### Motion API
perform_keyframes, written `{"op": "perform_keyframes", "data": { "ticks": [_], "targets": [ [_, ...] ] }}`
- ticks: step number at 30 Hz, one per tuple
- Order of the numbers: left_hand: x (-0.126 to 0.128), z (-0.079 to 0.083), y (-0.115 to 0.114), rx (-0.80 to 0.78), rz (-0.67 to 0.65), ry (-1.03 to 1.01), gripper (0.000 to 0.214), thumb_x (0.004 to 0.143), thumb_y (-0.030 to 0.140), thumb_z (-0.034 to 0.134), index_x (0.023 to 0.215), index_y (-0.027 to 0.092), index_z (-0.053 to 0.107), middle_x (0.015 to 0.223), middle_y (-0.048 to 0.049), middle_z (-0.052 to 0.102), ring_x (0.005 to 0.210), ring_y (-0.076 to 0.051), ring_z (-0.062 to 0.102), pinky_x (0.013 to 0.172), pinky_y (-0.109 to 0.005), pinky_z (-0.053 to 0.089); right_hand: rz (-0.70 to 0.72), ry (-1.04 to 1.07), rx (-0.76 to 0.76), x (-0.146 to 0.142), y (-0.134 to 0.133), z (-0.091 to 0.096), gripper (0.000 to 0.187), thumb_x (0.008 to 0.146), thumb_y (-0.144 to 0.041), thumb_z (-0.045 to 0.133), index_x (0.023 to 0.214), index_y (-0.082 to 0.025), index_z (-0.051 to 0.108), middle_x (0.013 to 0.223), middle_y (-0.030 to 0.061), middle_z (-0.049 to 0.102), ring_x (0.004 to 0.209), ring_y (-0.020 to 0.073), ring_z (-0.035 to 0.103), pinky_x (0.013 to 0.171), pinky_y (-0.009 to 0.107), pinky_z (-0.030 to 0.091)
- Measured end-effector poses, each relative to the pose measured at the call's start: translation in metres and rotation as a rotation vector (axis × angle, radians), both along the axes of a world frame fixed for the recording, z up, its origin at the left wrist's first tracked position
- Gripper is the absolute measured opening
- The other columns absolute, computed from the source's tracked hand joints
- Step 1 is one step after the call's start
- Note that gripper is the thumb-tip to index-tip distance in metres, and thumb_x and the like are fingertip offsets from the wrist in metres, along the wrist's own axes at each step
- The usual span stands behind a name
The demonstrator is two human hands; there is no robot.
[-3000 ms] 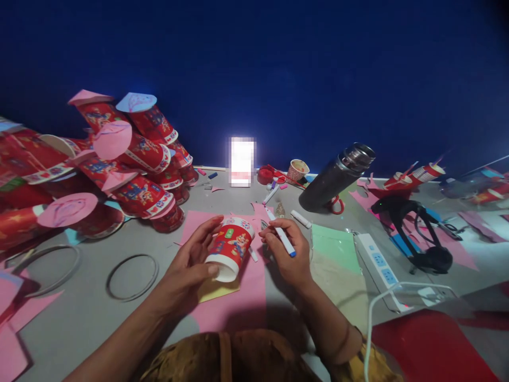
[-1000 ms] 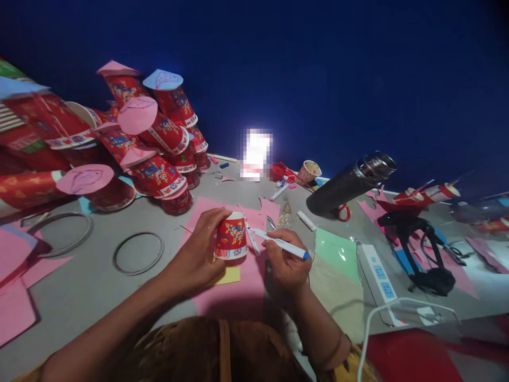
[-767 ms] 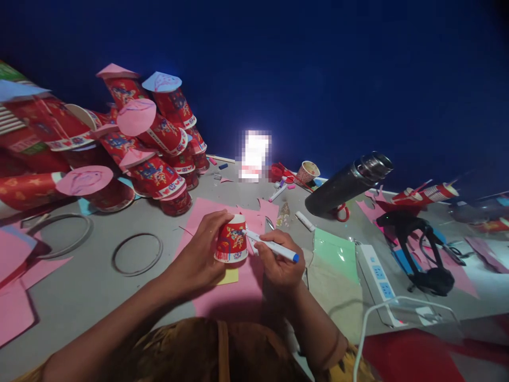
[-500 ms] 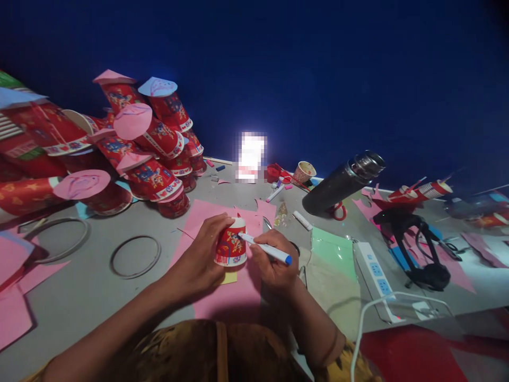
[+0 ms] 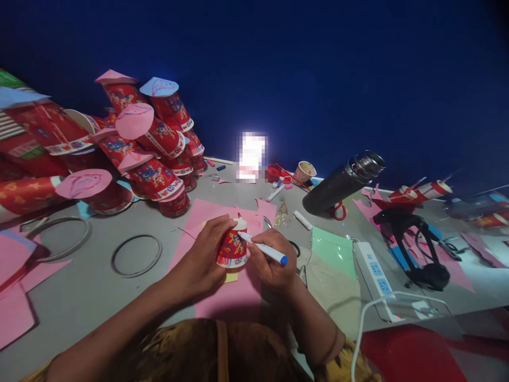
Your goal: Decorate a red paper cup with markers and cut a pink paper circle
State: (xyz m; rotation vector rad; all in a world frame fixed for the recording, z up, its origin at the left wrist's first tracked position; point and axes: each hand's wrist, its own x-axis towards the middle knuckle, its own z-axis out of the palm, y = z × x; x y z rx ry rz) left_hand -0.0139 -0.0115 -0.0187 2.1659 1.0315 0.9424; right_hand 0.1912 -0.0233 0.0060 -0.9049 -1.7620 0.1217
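Note:
A red patterned paper cup [image 5: 233, 248] stands upside down over pink paper [image 5: 234, 303], its white base facing up. My left hand [image 5: 209, 249] is wrapped round the cup's left side, steadying it. In my right hand [image 5: 275, 260] is a white marker with a blue end [image 5: 267, 251], pinched between thumb and fingers. The marker's tip meets the upper right of the cup's side; the tip itself is too small to see clearly. Beneath the cup and my left hand, part of a yellow paper piece [image 5: 231, 277] shows.
Stacked red cups with paper tops [image 5: 153, 178] fill the left. Grey rings [image 5: 136, 255] lie nearer. A dark thermos [image 5: 338, 183], a green-topped pouch [image 5: 333, 252], a power strip [image 5: 375, 278] with a white cable and a black strap frame [image 5: 413, 246] are on the right.
The marker and my right hand have shifted slightly left and its blue end has swung a little left. The cup remains in my left hand, turned or moved very slightly right.

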Motion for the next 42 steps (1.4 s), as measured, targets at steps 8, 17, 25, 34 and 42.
{"op": "perform_keyframes", "data": {
  "ticks": [8, 17, 25, 34, 42],
  "targets": [
    [0.0003, -0.0058, -0.0011, 0.000, 0.005, -0.023, 0.084, 0.078, 0.005, 0.057, 0.157, 0.030, 0.037, 0.155, -0.0141, 0.046, 0.151, -0.035, 0.044, 0.127, -0.062, 0.041, 0.004, -0.016, -0.002, 0.0015, 0.0007, 0.0008, 0.005, 0.105, -0.019, 0.063, 0.104, -0.022, 0.068, 0.081, 0.0037, 0.076, 0.069, 0.0181, 0.071, 0.065, 0.032, 0.059],
    [0.0021, -0.0046, -0.0016, -0.009, 0.013, -0.034, 0.079, 0.082, 0.007, 0.058, 0.155, 0.030, 0.037, 0.153, -0.0146, 0.046, 0.150, -0.035, 0.045, 0.126, -0.064, 0.041, 0.010, -0.061, -0.042, 0.0026, -0.0006, 0.0045, 0.009, 0.105, -0.020, 0.060, 0.100, -0.023, 0.068, 0.080, 0.0030, 0.075, 0.069, 0.0178, 0.070, 0.065, 0.032, 0.058],
    [0.0014, 0.0023, -0.0018, -0.024, 0.020, 0.014, 0.081, 0.078, 0.007, 0.061, 0.153, 0.029, 0.039, 0.152, -0.0152, 0.048, 0.149, -0.037, 0.048, 0.124, -0.064, 0.045, 0.034, -0.055, -0.082, 0.0032, -0.0032, 0.0019, 0.010, 0.104, -0.021, 0.060, 0.097, -0.023, 0.067, 0.076, 0.0013, 0.073, 0.066, 0.0172, 0.068, 0.065, 0.031, 0.056],
    [0.0007, -0.0026, -0.0014, 0.010, -0.013, -0.002, 0.078, 0.082, 0.009, 0.060, 0.154, 0.029, 0.039, 0.153, -0.0150, 0.048, 0.148, -0.036, 0.048, 0.124, -0.063, 0.045, 0.018, -0.029, 0.010, 0.0011, -0.0003, 0.0027, 0.009, 0.105, -0.019, 0.060, 0.101, -0.023, 0.066, 0.077, 0.0021, 0.072, 0.065, 0.0174, 0.066, 0.063, 0.032, 0.056],
    [-0.0009, -0.0007, -0.0016, -0.003, -0.024, 0.006, 0.078, 0.081, 0.009, 0.061, 0.153, 0.029, 0.039, 0.151, -0.0151, 0.048, 0.147, -0.036, 0.048, 0.123, -0.063, 0.045, 0.045, -0.084, -0.077, 0.0031, -0.0058, 0.0049, 0.011, 0.103, -0.019, 0.060, 0.094, -0.023, 0.065, 0.074, 0.0007, 0.070, 0.064, 0.0163, 0.065, 0.062, 0.030, 0.053]
  ]
}}
